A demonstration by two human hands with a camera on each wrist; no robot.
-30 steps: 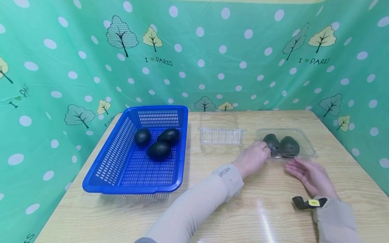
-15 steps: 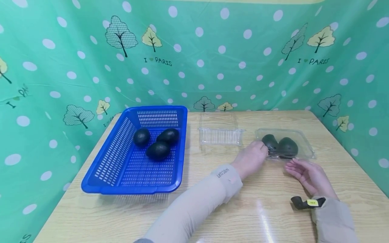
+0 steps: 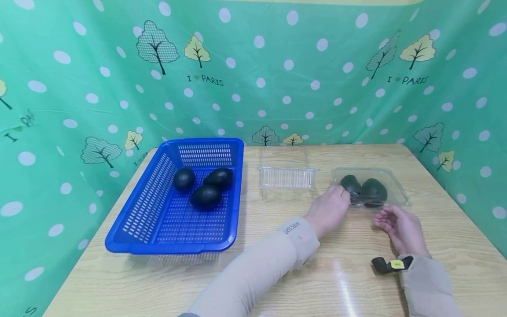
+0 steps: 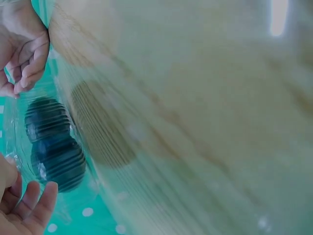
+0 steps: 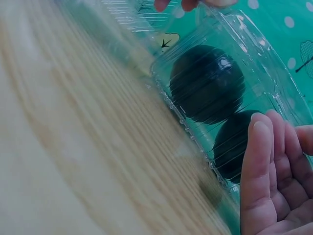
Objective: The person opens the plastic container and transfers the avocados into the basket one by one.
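Note:
Two dark avocados (image 3: pixel 374 193) lie side by side inside a clear plastic clamshell box (image 3: pixel 394 185) at the right of the table. At its front left corner my left hand (image 3: pixel 329 208) pinches the rim; the left wrist view shows the thumb and index finger meeting there, the other fingers spread loosely. My right hand (image 3: pixel 405 230) is at the front right of the box, thumb and index fingertips together on the plastic edge. Its remaining fingers (image 5: pixel 259 161) stand in front of one avocado in the right wrist view. Whether the lid is latched cannot be seen.
A blue perforated basket (image 3: pixel 174 252) with three avocados (image 3: pixel 206 197) stands on the left. Behind my left hand, a second clear plastic box (image 3: pixel 288 178) has its lid raised. A green patterned cloth (image 3: pixel 245 88) hangs around the wooden table (image 3: pixel 336 281).
My right hand and wrist have shifted slightly left, and its fingers have drawn in more. The left hand stays at the box's front left corner. The avocados keep their places.

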